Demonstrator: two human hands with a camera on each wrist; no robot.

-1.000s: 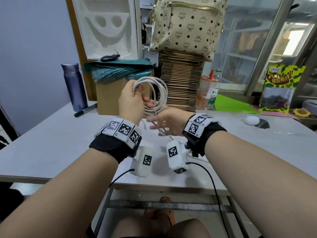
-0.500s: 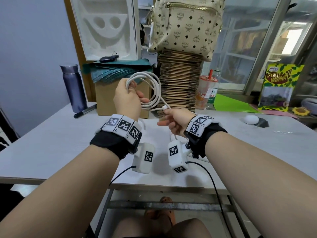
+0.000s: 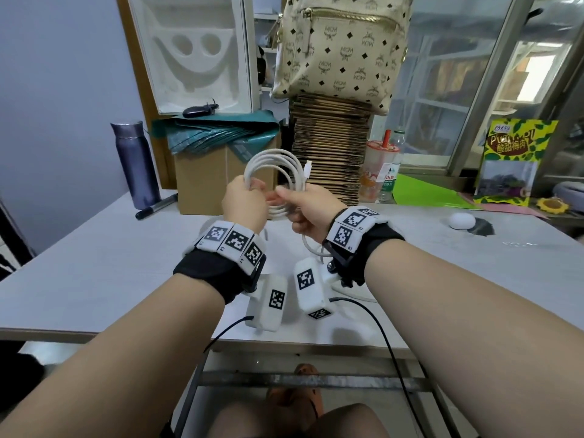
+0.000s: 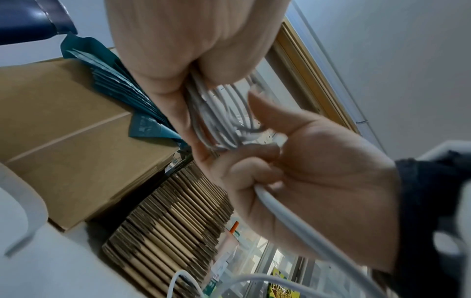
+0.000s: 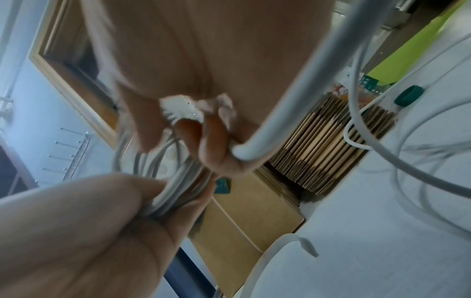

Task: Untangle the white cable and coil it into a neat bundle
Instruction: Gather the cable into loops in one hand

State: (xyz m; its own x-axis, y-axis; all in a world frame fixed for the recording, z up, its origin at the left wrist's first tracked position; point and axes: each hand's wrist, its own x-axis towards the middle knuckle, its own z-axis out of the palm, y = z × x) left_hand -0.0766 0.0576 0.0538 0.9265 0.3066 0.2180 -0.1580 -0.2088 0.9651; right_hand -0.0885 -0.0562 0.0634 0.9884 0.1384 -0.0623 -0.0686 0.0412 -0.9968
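Both forearms reach forward over the table [image 3: 94,263], the hands raised above it and meeting in front of the chest. The left hand [image 3: 245,205] is held with its back toward the head camera, fingers curled round the left side of the white cable [image 3: 278,172]; the left wrist view shows several strands bunched together in the fold between its thumb and fingers [image 4: 178,113]. The coil stands upright as a round loop of several turns, rising above both hands in front of the cardboard box [image 3: 205,181] and the stack of flat cardboard [image 3: 328,153]. A connector end [image 3: 308,169] sticks up at the right side of the loop.

The right hand [image 3: 309,213] sits just right of the left, thumb pointing toward it, its fingers closed over the lower right part of the coil. In the left wrist view one thicker strand runs out of its curled fingers [image 4: 244,175] and down toward the wrist; the right wrist view shows the same strand bent over a fingertip [image 5: 221,149]. From under the right hand loose cable hangs down and lies in slack curves on the table [image 3: 313,248]. The two hands are close together, almost touching, with the bundled strands passing between them.
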